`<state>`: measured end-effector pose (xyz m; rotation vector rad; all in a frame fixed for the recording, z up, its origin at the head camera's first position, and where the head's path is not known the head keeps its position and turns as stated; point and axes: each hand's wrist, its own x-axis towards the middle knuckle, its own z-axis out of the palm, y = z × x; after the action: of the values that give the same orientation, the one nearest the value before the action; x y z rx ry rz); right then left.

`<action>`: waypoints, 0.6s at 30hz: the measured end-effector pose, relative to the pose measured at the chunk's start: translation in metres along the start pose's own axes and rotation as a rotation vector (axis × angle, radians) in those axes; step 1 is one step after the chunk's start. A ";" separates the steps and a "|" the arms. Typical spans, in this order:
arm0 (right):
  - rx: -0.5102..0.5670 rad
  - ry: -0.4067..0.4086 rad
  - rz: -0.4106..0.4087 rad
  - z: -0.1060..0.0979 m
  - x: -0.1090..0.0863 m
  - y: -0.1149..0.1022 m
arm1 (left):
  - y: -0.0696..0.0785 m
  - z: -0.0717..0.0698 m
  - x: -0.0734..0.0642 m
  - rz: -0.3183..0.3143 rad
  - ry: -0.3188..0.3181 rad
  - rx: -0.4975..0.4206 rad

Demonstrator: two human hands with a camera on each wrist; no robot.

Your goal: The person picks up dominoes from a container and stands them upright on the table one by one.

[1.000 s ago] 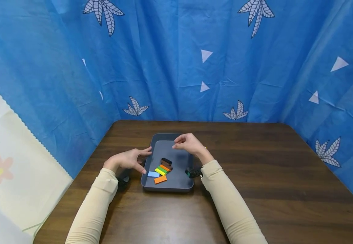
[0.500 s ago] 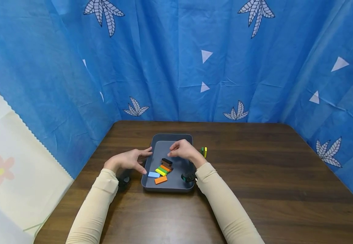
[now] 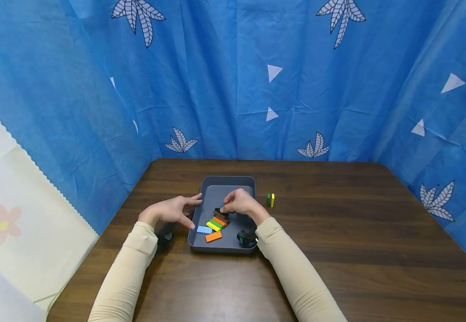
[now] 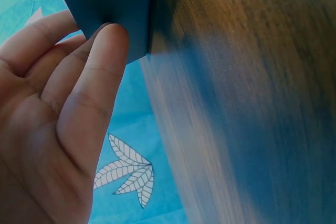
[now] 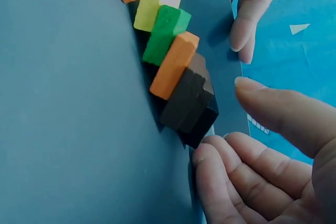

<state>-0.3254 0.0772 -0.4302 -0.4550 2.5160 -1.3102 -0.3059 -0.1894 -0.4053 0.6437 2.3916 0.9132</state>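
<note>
Head view: tray (image 3: pixel 219 194), on table (image 3: pixel 337 246); blocks (image 3: pixel 218 222) inside, probably light, stiff, smooth; best pinched across long sides. Left hand (image 3: pixel 171 210) spread at left wall.

Left wrist: blocks out of frame; fingertips partly hidden.

Right wrist: right hand (image 5: pixel 278 182), thumb apart, fingertips just beside black block (image 5: pixel 202 128); contact unclear.

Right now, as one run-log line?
left hand: at left side of tray | right hand: at black block, thumb clear | table: green block, yellow block, right of tray
</note>
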 end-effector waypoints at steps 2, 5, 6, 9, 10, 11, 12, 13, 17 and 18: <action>-0.004 0.002 0.000 0.001 0.001 0.001 | 0.001 0.000 0.000 0.000 0.001 0.002; -0.011 0.004 0.000 0.002 0.002 0.003 | 0.002 0.000 -0.001 -0.009 0.002 -0.004; -0.014 0.004 0.002 0.003 0.002 0.004 | 0.002 0.000 -0.001 -0.011 0.001 -0.006; -0.023 0.005 0.012 0.003 0.002 0.005 | 0.003 0.000 -0.001 -0.014 0.000 -0.008; -0.027 0.004 0.015 0.003 0.002 0.005 | 0.003 0.000 -0.001 -0.013 0.001 -0.008; -0.029 0.004 0.018 0.003 0.002 0.005 | 0.002 0.000 -0.001 -0.012 0.001 -0.007; -0.032 0.003 0.019 0.003 0.001 0.005 | 0.002 0.000 0.000 -0.010 0.001 -0.005; -0.037 0.002 0.020 0.003 0.001 0.005 | 0.002 0.000 0.000 -0.010 0.001 -0.004; -0.044 -0.013 0.016 0.003 0.000 0.003 | 0.000 0.000 0.000 -0.011 0.000 -0.005; -0.045 -0.017 0.016 0.003 0.000 0.003 | 0.000 0.000 0.000 -0.011 0.000 -0.005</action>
<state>-0.3250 0.0766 -0.4342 -0.4528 2.5341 -1.2408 -0.3061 -0.1891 -0.4053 0.6276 2.3895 0.9137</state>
